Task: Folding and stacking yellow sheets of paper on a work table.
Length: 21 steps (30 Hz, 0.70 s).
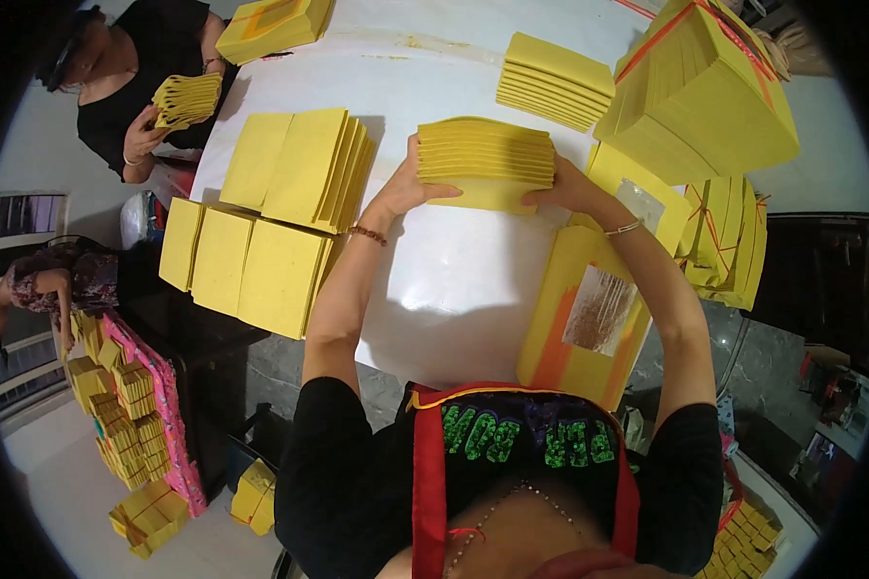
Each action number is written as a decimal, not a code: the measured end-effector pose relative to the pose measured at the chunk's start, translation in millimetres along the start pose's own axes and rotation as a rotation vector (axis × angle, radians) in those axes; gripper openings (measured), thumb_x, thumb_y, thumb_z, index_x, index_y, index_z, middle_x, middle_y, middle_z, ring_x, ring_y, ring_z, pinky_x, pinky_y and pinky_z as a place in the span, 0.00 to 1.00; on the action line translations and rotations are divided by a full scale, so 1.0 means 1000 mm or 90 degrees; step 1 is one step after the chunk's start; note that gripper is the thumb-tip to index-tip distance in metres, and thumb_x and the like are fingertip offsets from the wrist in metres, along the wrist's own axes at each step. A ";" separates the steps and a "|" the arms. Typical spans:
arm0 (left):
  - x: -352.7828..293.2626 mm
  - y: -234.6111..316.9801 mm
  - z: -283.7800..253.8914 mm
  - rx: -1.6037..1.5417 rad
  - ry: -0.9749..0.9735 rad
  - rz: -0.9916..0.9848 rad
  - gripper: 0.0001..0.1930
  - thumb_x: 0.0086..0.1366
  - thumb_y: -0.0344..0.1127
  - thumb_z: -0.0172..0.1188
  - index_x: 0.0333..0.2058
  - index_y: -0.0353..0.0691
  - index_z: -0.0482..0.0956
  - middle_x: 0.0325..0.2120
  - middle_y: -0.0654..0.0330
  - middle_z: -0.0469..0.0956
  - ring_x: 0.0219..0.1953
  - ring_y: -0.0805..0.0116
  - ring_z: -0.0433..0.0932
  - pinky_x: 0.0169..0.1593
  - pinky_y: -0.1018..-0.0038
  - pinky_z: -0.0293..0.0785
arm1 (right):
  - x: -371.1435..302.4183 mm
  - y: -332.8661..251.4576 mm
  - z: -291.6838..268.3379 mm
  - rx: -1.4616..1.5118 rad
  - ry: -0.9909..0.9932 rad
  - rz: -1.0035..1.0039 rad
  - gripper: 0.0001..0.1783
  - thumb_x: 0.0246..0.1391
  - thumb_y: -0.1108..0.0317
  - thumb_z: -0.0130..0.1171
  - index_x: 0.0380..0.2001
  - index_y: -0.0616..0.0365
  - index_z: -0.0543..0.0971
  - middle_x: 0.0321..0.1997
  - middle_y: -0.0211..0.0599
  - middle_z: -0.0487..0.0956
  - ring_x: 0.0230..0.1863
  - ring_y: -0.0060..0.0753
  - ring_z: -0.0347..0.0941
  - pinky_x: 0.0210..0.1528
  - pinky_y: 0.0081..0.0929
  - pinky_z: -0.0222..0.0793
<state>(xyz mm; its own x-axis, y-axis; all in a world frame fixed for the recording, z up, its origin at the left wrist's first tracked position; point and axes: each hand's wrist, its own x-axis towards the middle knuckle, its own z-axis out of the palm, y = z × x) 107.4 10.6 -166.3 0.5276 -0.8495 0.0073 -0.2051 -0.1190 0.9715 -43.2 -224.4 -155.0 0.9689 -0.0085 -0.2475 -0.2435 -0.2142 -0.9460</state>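
Watching remotely, I've got my left hand [406,189] and right hand [572,189] gripping opposite ends of a yellow papery stack [487,159], wavy-layered, mid-tabletop. The white, shiny tabletop [444,280] gives me bare room down to its near edge. Near right corner: chunky yellow block [594,369], orange stripe, silvery-brown label [601,311], markings too blurry to read.

Grn lettering [581,446] on blk apron bib [533,458]; pale patch [599,311] on yel. block [599,374] too blurry to read.
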 end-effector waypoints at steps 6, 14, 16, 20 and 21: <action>0.002 0.007 -0.003 0.001 -0.015 -0.080 0.40 0.44 0.32 0.71 0.50 0.36 0.50 0.47 0.53 0.65 0.53 0.64 0.63 0.58 0.71 0.59 | 0.003 0.001 -0.002 -0.144 0.031 -0.053 0.51 0.31 0.68 0.72 0.59 0.56 0.55 0.55 0.39 0.65 0.58 0.32 0.59 0.59 0.30 0.58; -0.004 0.047 -0.012 0.124 0.081 0.060 0.41 0.42 0.32 0.72 0.49 0.35 0.52 0.46 0.50 0.66 0.51 0.62 0.66 0.55 0.70 0.62 | -0.016 -0.051 0.000 -0.087 0.089 -0.171 0.45 0.39 0.71 0.68 0.60 0.53 0.55 0.55 0.38 0.66 0.58 0.34 0.60 0.59 0.30 0.58; -0.004 0.050 -0.014 0.207 0.124 0.191 0.40 0.41 0.34 0.72 0.49 0.35 0.54 0.46 0.49 0.65 0.51 0.59 0.66 0.55 0.69 0.62 | -0.017 -0.055 0.000 -0.120 0.099 -0.206 0.43 0.40 0.73 0.66 0.59 0.53 0.55 0.56 0.37 0.66 0.58 0.35 0.61 0.59 0.30 0.58; -0.001 0.053 -0.021 0.219 0.128 0.315 0.39 0.40 0.34 0.72 0.48 0.38 0.57 0.48 0.50 0.65 0.52 0.56 0.65 0.55 0.66 0.61 | -0.020 -0.066 0.001 -0.239 0.205 -0.361 0.40 0.39 0.74 0.66 0.56 0.53 0.59 0.58 0.38 0.65 0.59 0.41 0.60 0.59 0.31 0.57; -0.004 0.056 -0.020 0.193 0.153 0.382 0.39 0.40 0.34 0.72 0.48 0.40 0.57 0.48 0.50 0.64 0.52 0.54 0.64 0.55 0.63 0.60 | -0.023 -0.071 0.001 -0.277 0.234 -0.441 0.38 0.38 0.74 0.66 0.55 0.53 0.61 0.58 0.39 0.65 0.60 0.44 0.60 0.59 0.32 0.57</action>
<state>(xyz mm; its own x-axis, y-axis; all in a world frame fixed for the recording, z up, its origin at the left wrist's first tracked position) 110.4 18.1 -107.5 0.4117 -0.6811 0.6055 -0.7184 0.1663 0.6755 -48.5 -207.7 -82.8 0.8638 -0.0359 0.5025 0.3673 -0.6379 -0.6769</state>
